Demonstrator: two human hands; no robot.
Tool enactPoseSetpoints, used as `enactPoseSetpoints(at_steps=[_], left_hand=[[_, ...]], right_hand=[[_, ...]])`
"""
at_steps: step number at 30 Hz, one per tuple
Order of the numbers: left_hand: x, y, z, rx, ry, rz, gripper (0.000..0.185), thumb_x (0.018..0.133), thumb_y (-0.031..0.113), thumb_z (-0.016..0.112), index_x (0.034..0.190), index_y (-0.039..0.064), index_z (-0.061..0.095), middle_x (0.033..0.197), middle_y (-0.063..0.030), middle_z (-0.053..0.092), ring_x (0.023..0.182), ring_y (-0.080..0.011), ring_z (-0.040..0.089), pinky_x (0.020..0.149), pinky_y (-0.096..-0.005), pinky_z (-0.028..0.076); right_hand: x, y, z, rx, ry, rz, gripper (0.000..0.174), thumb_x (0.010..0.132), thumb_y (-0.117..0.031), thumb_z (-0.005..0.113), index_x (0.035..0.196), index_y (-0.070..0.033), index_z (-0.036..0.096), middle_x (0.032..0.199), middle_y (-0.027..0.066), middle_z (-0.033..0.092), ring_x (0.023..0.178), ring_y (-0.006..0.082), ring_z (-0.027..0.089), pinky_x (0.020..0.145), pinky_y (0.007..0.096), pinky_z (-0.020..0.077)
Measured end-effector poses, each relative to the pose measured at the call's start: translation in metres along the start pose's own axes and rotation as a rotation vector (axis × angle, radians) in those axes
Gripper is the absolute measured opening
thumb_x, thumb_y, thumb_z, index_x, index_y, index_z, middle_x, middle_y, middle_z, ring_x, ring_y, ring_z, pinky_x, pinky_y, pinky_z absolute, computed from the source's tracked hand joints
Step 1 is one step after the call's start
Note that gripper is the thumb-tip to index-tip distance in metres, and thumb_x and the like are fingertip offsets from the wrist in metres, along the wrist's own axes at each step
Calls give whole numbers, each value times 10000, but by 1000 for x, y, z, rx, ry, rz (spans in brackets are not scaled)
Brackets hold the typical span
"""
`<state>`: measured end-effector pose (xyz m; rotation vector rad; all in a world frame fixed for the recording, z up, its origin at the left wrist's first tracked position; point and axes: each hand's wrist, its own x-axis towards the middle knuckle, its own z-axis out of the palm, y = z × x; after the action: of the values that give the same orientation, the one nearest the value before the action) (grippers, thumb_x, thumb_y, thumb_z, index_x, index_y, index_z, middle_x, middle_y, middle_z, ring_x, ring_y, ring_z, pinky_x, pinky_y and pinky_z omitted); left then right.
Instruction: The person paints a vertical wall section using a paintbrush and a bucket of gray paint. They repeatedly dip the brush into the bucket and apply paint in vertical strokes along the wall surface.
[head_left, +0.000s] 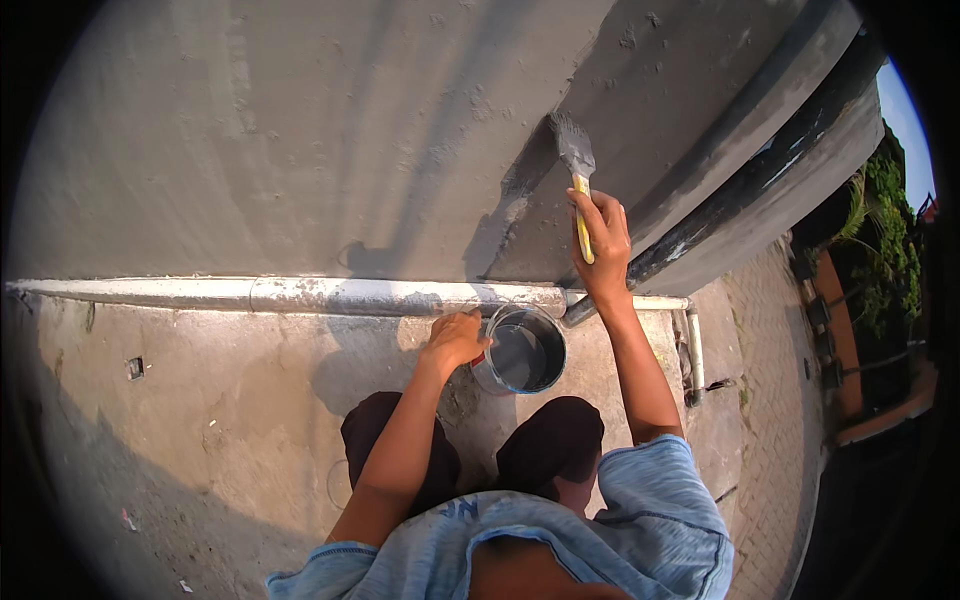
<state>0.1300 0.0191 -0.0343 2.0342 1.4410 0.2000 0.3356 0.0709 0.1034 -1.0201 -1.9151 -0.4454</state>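
My right hand grips the yellow handle of a paintbrush, whose grey-coated bristles touch the rendered wall at the edge of a darker grey area. Below and to the left, my left hand is at the left rim of a round bucket holding grey paint; whether its fingers grip the rim cannot be told. The bucket stands on the concrete ground between my knees and the wall.
A white pipe with grey smears runs along the wall's foot. A dark, paint-marked pipe rises along the wall at the right. A short white pipe bends over the ground, beside block paving. Plants grow at the far right.
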Motion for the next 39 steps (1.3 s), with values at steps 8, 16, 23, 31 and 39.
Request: enactPoseSetpoints(at_steps=[8, 16, 23, 31, 39], left_hand=[[4, -3, 8, 17, 37, 36, 527, 903, 396, 732, 1213, -18, 631, 1113, -210, 728, 1113, -345, 684, 972, -431, 513], [-2, -1, 1, 26, 3, 20, 539, 905, 381, 734, 1252, -19, 629, 1131, -207, 727, 1124, -343, 681, 978, -430, 511], [1, -6, 11, -21, 60, 43, 507, 913, 382, 726, 1203, -23, 637, 1104, -210, 727, 1122, -350, 678, 976, -438, 511], [-3, -3, 5, 20, 39, 44, 493, 910, 375, 722, 1190, -22, 639, 1118, -215, 722, 1130, -346, 673, 978, -432, 507], [-4, -1, 2, 38, 16, 28, 511, 903, 383, 730, 1203, -21, 640, 1111, -201, 728, 1114, -345, 681, 965, -426, 517]], right_hand=[[-92, 10, 42, 38, -371, 55, 553, 742, 82, 708, 1272, -56, 632, 1042, 167, 566, 948, 368, 599, 820, 460, 505], [3, -1, 3, 73, -215, 115, 300, 875, 20, 705, 1163, -62, 707, 957, 134, 655, 882, 341, 644, 787, 415, 519], [-41, 17, 16, -23, -108, -59, 593, 693, 119, 714, 1251, -75, 668, 1137, 185, 602, 1005, 370, 623, 842, 435, 520], [-84, 15, 36, 61, -481, 117, 551, 722, 83, 708, 1248, -73, 654, 1087, 147, 597, 1015, 361, 616, 864, 457, 526], [-16, 8, -6, 15, -34, 26, 597, 690, 139, 714, 1245, -71, 660, 1068, 139, 607, 968, 338, 615, 818, 431, 519]])
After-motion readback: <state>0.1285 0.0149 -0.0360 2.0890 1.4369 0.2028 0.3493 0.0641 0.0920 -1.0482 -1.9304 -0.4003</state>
